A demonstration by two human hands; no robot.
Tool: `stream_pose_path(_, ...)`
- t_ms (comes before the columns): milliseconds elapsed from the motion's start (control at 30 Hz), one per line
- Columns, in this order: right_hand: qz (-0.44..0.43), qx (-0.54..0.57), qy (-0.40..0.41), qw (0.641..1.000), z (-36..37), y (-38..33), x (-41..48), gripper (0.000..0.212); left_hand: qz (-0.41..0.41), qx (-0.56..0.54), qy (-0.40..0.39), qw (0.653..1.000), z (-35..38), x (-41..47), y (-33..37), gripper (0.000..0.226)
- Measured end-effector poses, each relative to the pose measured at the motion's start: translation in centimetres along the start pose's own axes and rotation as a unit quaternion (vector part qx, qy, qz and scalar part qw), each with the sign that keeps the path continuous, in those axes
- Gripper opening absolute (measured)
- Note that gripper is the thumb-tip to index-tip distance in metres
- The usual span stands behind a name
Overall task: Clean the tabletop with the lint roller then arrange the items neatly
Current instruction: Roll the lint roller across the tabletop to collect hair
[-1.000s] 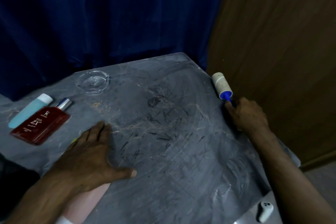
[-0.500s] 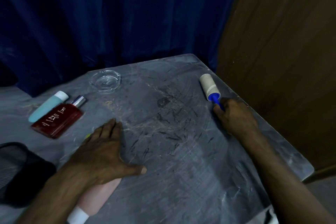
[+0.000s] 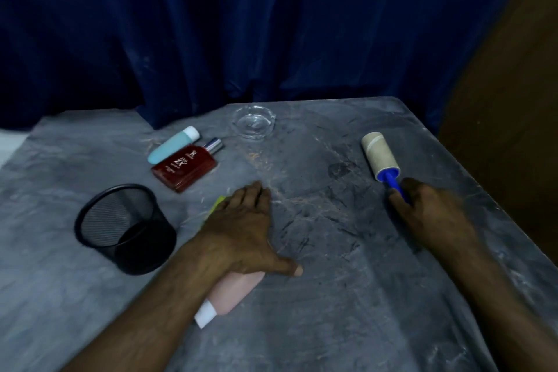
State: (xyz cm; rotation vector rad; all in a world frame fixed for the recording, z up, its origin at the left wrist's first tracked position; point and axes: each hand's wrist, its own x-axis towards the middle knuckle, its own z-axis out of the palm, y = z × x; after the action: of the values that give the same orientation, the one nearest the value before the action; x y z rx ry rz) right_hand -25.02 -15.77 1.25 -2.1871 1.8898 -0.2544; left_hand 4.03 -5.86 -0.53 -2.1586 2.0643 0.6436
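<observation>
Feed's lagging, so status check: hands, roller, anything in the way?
Right hand grips lint roller handle, roll on tabletop. Left hand flat over pink bottle. Dark hairs between hands; nothing blocking.

Over the desk (image 3: pixel 332 326), the left forearm (image 3: pixel 145 311) and right forearm (image 3: pixel 498 296) are bare. The left grip (image 3: pixel 238 229) and right grip (image 3: pixel 434 214) are bare hands, the left thumbnail short.

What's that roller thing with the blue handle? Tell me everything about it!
The lint roller has a pale cream roll, papery-looking, on a bright blue plastic-looking handle. Its roll seems to rest on the grey tabletop near the right edge, pointing away from the person. The right hand grips the handle; nothing else touches it.
</observation>
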Motion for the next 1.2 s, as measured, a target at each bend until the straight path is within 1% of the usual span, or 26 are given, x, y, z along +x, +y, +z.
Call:
stream_pose_path(200,-0.058,0.033,0.02,0.998,2.5,-4.7,-0.9,0.031,0.004,-0.002,0.01,1.0,0.4,0.1,-0.2,0.162)
stream_pose_path(400,-0.114,0.053,0.02,0.992,4.8,-8.7,-2.0,0.03,0.004,-0.004,0.017,1.0,0.5,0.2,-0.2,0.16)
stream_pose_path(667,-0.164,0.051,0.022,0.985,6.3,-10.9,-3.0,0.033,0.003,-0.005,0.014,1.0,0.2,-0.1,0.2,0.157)
stream_pose_path(1033,-0.133,0.055,0.013,0.99,5.8,-10.3,-2.5,0.035,-0.002,-0.002,0.002,1.0,-0.2,-0.3,0.4,0.157)
stream_pose_path(1200,-0.113,0.055,0.021,0.992,5.1,-8.5,-1.5,0.033,-0.005,-0.001,-0.002,1.0,-0.3,-0.2,0.4,0.158)
